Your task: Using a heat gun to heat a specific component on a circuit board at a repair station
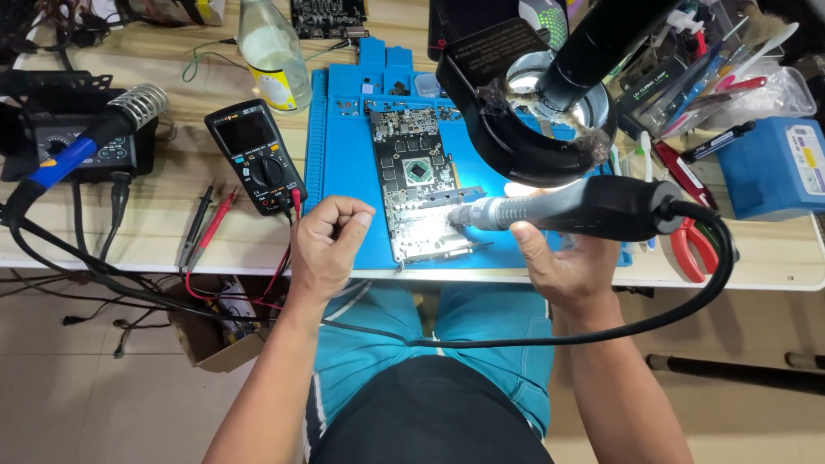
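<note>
Currently, right hand [563,262] fingers wrap the grey cylindrical hot-air handpiece [567,209], nozzle at 9 o'clock over the dark rectangular circuit board [417,185]; left hand [329,239] fingers are curled together, touching the board's 9 o'clock edge.

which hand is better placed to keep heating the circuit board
Right. The right hand grips the hot air wand, its nozzle at the circuit board. The left hand is a closed fist on the blue mat's edge.
</note>
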